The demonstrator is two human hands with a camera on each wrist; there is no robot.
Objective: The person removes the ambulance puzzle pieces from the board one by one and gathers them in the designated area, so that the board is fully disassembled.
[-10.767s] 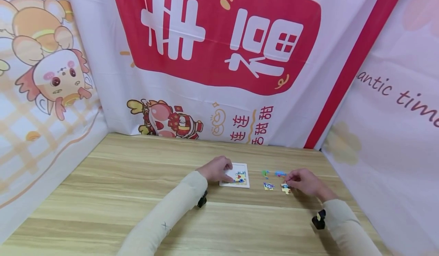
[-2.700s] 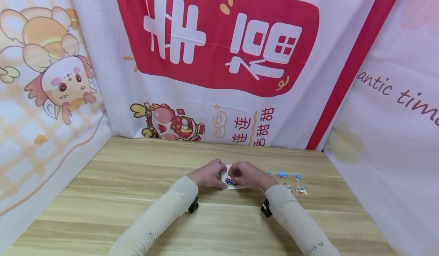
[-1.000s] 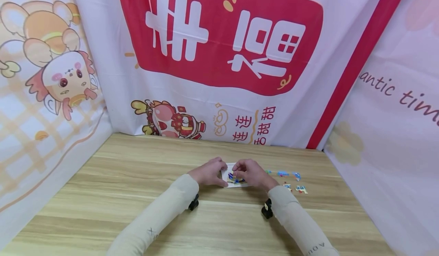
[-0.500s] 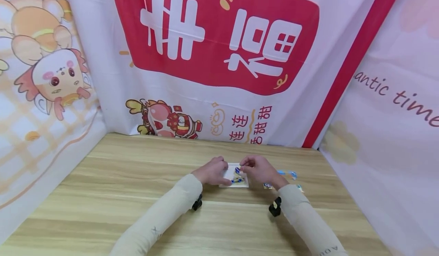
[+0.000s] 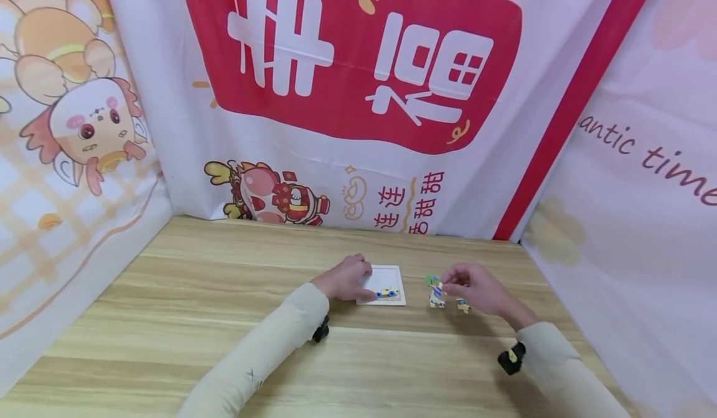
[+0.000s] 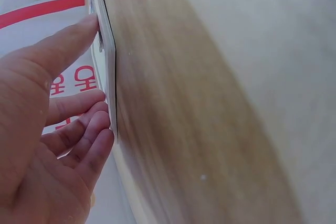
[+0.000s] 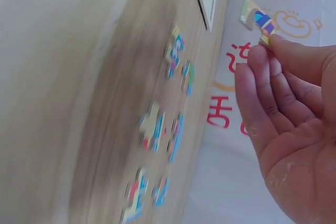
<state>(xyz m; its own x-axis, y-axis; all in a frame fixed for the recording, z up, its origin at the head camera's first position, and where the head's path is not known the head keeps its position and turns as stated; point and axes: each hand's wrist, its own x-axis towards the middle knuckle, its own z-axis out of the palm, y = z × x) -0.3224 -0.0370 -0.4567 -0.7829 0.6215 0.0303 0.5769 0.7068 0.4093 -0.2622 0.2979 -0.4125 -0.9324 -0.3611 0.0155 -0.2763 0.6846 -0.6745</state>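
My left hand (image 5: 347,279) holds the left side of a small white puzzle tray (image 5: 386,274) lying on the table. In the left wrist view its thumb (image 6: 79,32) rests on the tray's face while the fingertips touch the edge. A strip of fitted puzzle (image 5: 388,294) with blue round shapes lies along the tray's near side. Raised over the loose pieces, my right hand (image 5: 476,288) pinches a jigsaw piece (image 7: 266,24), cream with blue and purple, between thumb and fingers. Below it lie a purple-and-cream piece (image 7: 174,51) and a green-and-blue piece (image 7: 188,77).
More loose jigsaw pieces lie in two rows right of the tray, among them a cream one (image 7: 152,127), a blue strip (image 7: 176,137) and a red-and-cream one (image 7: 135,195). A printed cloth wall (image 5: 358,181) rises behind the wooden table (image 5: 269,256).
My right hand has moved right, from above the tray to above the loose pieces, carrying the pinched jigsaw piece. More of the tray now shows. My left hand stays at the tray.
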